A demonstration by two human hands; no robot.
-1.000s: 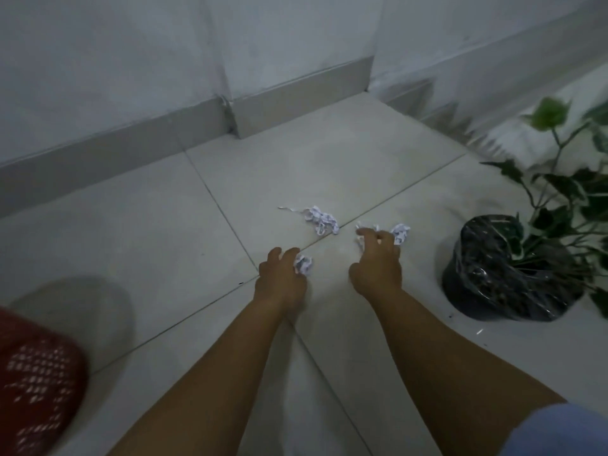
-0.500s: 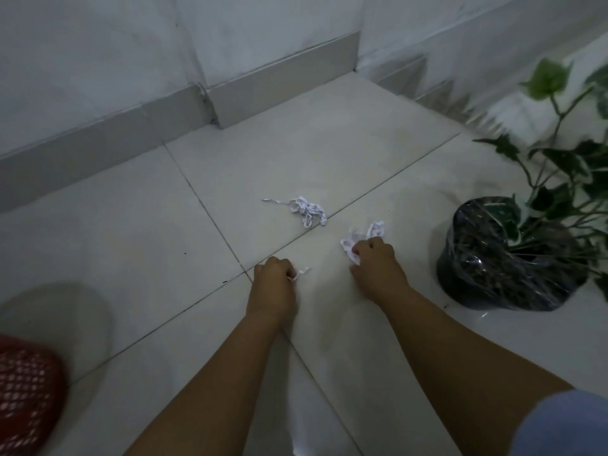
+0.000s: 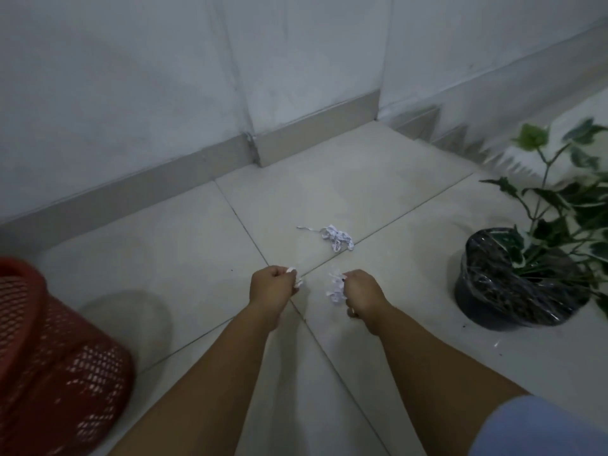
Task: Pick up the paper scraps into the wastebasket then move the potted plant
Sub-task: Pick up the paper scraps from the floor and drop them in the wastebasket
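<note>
Clutching a small paper scrap in the clenched left hand at frame centre, right hand fisted around a crumpled scrap, one loose scrap on the tiled floor just above, red mesh wastebasket lower left, potted plant at right edge.

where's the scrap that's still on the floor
In the head view, the loose scrap lies on the floor just beyond both hands, left of the plant pot.

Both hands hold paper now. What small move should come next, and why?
Probably carry the left hand toward the red wastebasket and drop its scrap there. Both hands are closed on paper, the right hand too, so neither can take the scrap on the floor.
</note>
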